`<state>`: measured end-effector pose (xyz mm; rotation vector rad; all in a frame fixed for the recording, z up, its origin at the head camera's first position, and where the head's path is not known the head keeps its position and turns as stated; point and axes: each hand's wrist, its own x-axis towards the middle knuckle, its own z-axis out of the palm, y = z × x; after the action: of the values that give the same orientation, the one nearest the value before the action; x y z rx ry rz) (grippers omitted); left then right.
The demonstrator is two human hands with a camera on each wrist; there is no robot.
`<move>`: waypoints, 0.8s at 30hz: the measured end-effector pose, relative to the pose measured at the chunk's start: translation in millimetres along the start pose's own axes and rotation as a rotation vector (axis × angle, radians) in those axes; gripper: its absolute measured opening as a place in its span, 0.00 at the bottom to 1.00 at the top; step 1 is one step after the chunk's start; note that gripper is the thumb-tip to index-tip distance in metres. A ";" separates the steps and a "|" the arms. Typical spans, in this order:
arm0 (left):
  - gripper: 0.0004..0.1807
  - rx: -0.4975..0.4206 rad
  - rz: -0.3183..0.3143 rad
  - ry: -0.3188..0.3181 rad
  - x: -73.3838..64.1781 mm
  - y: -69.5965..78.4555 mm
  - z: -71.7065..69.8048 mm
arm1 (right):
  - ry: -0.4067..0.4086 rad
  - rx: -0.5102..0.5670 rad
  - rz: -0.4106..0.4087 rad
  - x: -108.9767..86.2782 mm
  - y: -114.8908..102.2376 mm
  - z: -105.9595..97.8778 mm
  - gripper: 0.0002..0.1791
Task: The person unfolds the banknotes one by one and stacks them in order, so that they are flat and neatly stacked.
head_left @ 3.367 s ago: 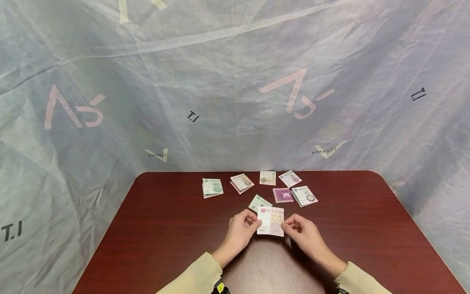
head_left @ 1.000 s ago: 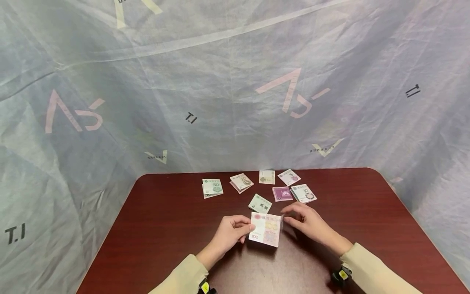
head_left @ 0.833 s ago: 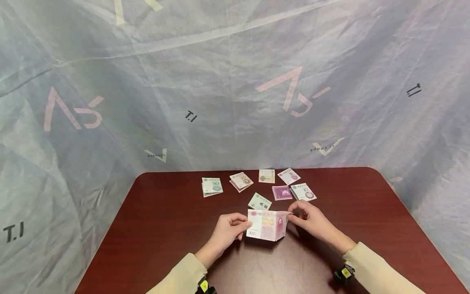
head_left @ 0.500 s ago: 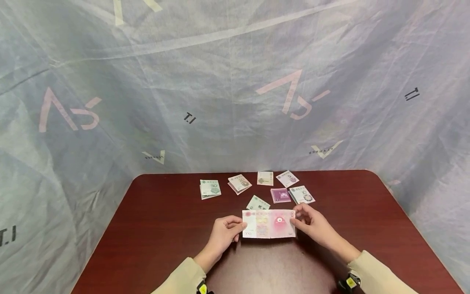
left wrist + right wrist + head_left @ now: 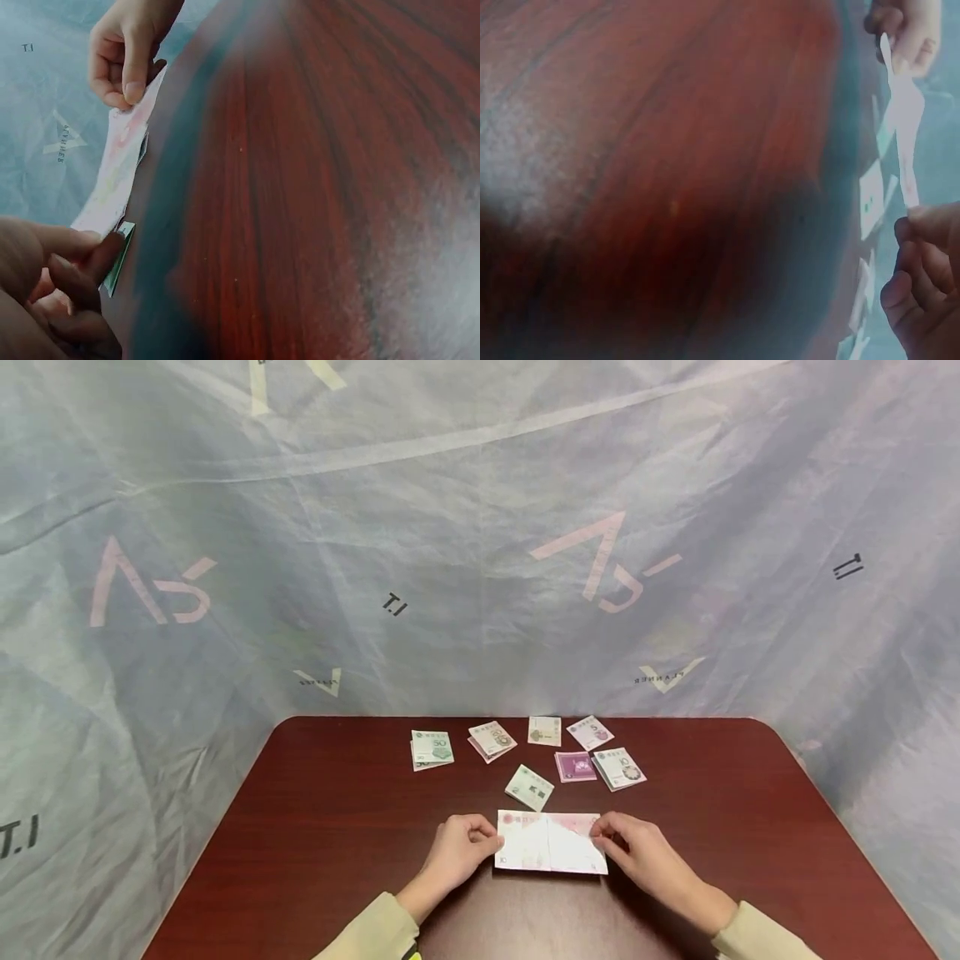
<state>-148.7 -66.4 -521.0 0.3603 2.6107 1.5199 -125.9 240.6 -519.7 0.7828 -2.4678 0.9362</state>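
Note:
A pink 100 banknote [image 5: 551, 852] is spread to its full width, with a crease down the middle and bright glare across its face. My left hand [image 5: 456, 852] pinches its left end between thumb and fingers. At the other end, my right hand [image 5: 637, 853] pinches the right edge. From the left wrist view the note [image 5: 120, 161] looks slightly bowed between the two hands, above the table. A folded green 2 note [image 5: 529, 788] lies just beyond the banknote's far edge.
Other folded notes lie farther back on the dark red table [image 5: 337, 827]: a green 50 [image 5: 432, 747], a brownish one [image 5: 491, 740], a yellowish one [image 5: 544, 731], a purple 5 [image 5: 590, 732], a deep purple one [image 5: 575, 767] and a 10 [image 5: 619, 768]. Grey cloth [image 5: 480, 527] hangs behind.
The 100 banknote was folded in half; my right hand has swung its right half outward, so it is unfolded. It has since tilted and catches the light.

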 end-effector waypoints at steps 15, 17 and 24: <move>0.10 0.338 0.038 -0.022 0.5 -6.5 -0.9 | -0.103 -0.033 0.060 -7.4 4.7 23.0 0.14; 0.11 0.371 0.039 -0.023 -0.1 -6.9 -0.6 | -0.109 -0.023 0.080 -6.5 6.0 23.1 0.14; 0.13 0.418 0.042 -0.036 0.4 -4.0 1.6 | -0.109 -0.009 0.109 -9.6 9.6 23.7 0.15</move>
<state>-149.4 -66.9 -525.3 0.4713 2.8949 0.9539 -128.0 233.6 -546.0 0.7204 -2.6304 0.9435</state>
